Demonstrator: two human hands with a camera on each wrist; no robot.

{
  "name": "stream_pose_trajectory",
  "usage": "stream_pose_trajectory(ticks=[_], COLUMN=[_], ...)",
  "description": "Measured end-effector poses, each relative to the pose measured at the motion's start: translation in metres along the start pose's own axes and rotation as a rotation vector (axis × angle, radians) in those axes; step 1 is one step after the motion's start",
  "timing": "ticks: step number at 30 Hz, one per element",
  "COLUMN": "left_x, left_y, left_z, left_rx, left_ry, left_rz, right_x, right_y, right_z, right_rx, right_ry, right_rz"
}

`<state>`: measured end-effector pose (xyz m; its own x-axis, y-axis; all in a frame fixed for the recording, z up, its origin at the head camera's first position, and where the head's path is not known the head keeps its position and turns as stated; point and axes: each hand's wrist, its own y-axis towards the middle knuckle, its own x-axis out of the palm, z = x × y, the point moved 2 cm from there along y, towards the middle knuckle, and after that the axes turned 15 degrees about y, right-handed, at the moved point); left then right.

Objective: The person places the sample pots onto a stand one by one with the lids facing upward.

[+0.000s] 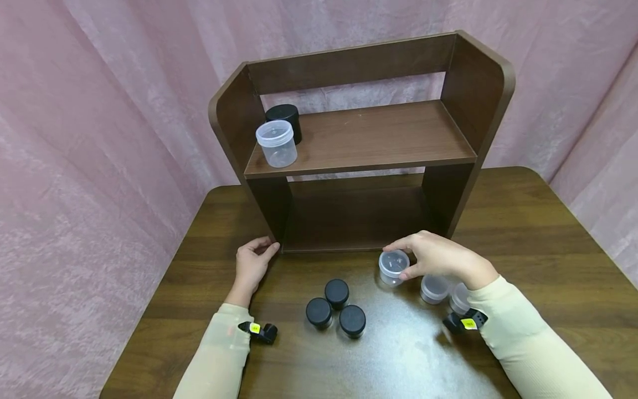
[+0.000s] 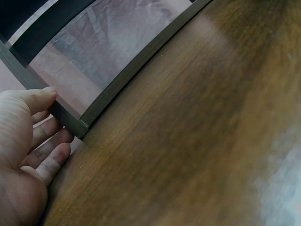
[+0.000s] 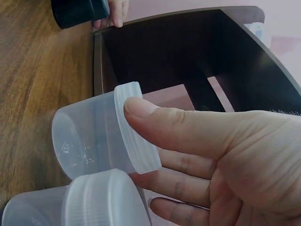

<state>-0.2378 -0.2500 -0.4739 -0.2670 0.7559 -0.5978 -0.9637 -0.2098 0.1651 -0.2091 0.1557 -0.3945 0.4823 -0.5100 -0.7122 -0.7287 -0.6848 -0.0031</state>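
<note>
In the head view my right hand [image 1: 438, 256] holds a clear plastic jar [image 1: 391, 270] by its screw lid, just in front of the shelf. The right wrist view shows the thumb on the ribbed edge of the lid [image 3: 136, 132], with fingers around the far side. My left hand [image 1: 253, 269] grips the lower front corner of the brown wooden shelf [image 1: 369, 130]. Its thumb [image 2: 42, 98] lies along the side panel, and the other fingers are behind the panel. Two more clear jars, one of them this jar [image 1: 433, 289], stand under my right wrist.
Several small black-lidded jars [image 1: 352, 320] are grouped on the wooden table [image 1: 299, 366] between my arms. On the upper shelf, at its left end, a clear jar [image 1: 278, 147] stands before a black jar [image 1: 286, 115]. Behind hangs a pink curtain [image 1: 124, 111].
</note>
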Motion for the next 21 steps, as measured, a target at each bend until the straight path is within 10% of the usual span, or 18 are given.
stream_pose_trajectory(ticks=[21], left_x=[0.0023], left_y=[0.0031], left_z=[-0.0087], left_rx=[0.036], left_ry=[-0.03], left_rz=[0.017], right_x=[0.0058], right_y=[0.0075], right_z=[-0.0007], right_rx=[-0.068], right_ry=[-0.001], right_rz=[0.025])
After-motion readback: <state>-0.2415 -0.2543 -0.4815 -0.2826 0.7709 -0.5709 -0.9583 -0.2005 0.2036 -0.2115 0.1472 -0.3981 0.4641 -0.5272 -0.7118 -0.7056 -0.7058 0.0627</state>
